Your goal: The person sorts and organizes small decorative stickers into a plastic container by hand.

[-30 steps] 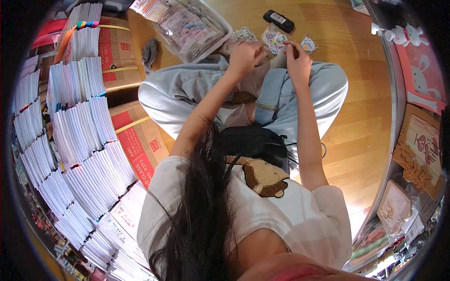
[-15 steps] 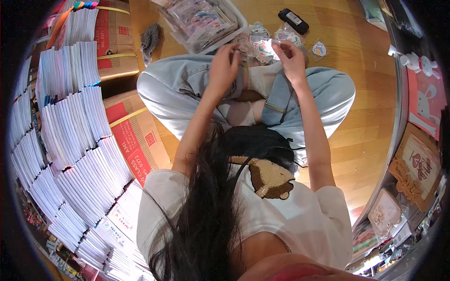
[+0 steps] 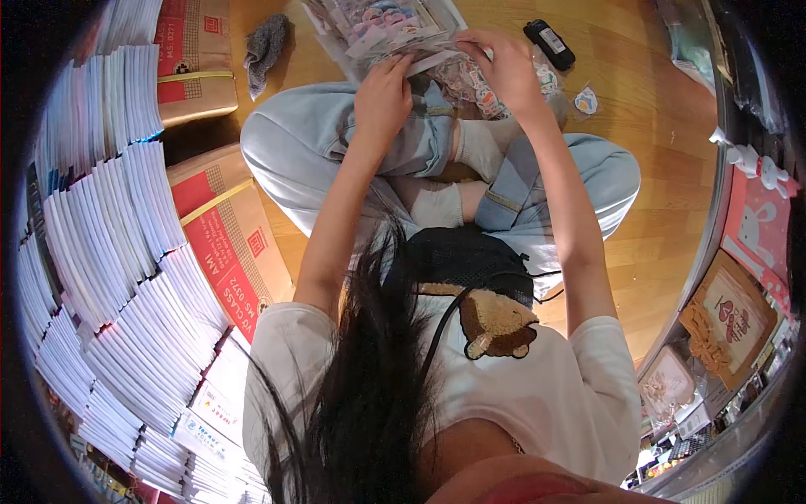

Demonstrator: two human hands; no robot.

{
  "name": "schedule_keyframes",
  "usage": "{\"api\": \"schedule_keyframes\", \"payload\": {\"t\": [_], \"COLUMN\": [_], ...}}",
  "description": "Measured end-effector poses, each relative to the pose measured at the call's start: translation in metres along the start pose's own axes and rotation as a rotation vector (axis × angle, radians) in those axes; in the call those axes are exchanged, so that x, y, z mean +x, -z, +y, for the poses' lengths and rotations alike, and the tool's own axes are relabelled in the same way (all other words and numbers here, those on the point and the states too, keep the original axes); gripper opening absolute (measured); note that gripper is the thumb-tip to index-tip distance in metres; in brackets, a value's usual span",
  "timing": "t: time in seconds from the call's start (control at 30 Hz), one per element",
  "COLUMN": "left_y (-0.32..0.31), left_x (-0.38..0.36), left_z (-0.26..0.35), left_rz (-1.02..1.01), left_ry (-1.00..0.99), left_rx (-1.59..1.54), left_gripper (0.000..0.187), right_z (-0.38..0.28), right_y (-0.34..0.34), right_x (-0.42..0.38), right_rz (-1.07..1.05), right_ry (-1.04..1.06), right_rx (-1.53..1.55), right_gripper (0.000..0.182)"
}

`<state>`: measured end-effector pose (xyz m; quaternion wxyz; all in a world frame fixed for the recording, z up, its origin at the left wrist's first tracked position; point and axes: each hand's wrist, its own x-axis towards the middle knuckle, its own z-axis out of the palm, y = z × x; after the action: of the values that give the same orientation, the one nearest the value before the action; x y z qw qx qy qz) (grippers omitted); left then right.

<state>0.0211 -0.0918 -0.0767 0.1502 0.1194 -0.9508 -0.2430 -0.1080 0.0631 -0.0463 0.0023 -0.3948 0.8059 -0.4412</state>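
Observation:
My left hand (image 3: 384, 99) rests at the near side of a white plastic tray (image 3: 435, 59), its fingers close together and reaching over the rim. What lies under those fingertips is hidden. At the tray's right corner is my right hand (image 3: 510, 71), thumb and forefinger pinched, and I cannot make out what is between them. Clear packets (image 3: 395, 38) with pink and pale pieces fill the tray. Beneath and beside my right hand, a loose heap of small printed stickers (image 3: 487, 99) lies on the floor. One packaged sticker (image 3: 586, 102) sits apart to the right.
A black device (image 3: 550, 44) with a white label lies beyond the heap. Grey cloth (image 3: 267, 52) is on the floor at left. Tall stacks of booklets (image 3: 117, 202) and cardboard boxes (image 3: 227, 227) line the left; shelving with a bunny-print item (image 3: 756, 227) borders the right. My crossed legs (image 3: 311, 160) are in front.
Both hands have moved from the sticker heap to the tray's rim. The bright sticker piece that was between them is out of sight. The view has shifted slightly.

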Motion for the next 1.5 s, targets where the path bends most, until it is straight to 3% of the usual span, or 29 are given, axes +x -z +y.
{"api": "schedule_keyframes", "payload": {"t": [0.37, 0.5, 0.6, 0.8, 0.9, 1.1, 1.2, 1.3, 1.4, 1.5], "left_y": [0.003, 0.000, 0.000, -0.006, -0.009, -0.006, -0.002, -0.003, -0.006, -0.012], "left_x": [0.005, 0.004, 0.004, 0.005, 0.003, 0.002, 0.003, 0.003, 0.004, 0.010], "left_z": [-0.006, -0.010, -0.010, -0.015, -0.017, -0.013, -0.006, -0.004, 0.000, 0.002], "left_rz": [0.001, 0.033, 0.031, 0.039, 0.070, 0.078, 0.071, 0.073, 0.083, 0.094], "left_ry": [0.162, 0.145, 0.143, 0.115, 0.084, 0.064, 0.043, 0.008, -0.001, 0.009], "left_rx": [-0.230, -0.254, -0.270, -0.257, -0.237, -0.188, -0.123, -0.028, 0.063, 0.120], "left_gripper": [0.034, 0.033, 0.033, 0.031, 0.029, 0.030, 0.029, 0.027, 0.024, 0.021], "right_z": [0.006, 0.007, 0.014, 0.007, 0.021, 0.012, 0.022, 0.024, 0.019, 0.033], "right_y": [-0.022, -0.033, -0.046, -0.040, -0.039, -0.043, -0.041, -0.019, 0.012, 0.013], "right_x": [0.019, 0.025, 0.027, 0.009, 0.002, 0.010, 0.011, -0.010, -0.038, -0.069], "right_rz": [-0.220, -0.311, -0.357, -0.020, -0.047, -0.282, -0.197, 0.145, 0.099, -0.247], "right_ry": [0.143, 0.137, 0.242, 0.303, 0.301, -0.123, 0.105, 0.051, -0.435, -0.511], "right_rx": [-0.346, -0.379, -0.567, -0.398, -0.396, -0.399, -0.377, -0.122, -0.235, -0.449], "right_gripper": [0.016, 0.016, 0.019, 0.017, 0.016, 0.015, 0.015, 0.016, 0.024, 0.039]}}
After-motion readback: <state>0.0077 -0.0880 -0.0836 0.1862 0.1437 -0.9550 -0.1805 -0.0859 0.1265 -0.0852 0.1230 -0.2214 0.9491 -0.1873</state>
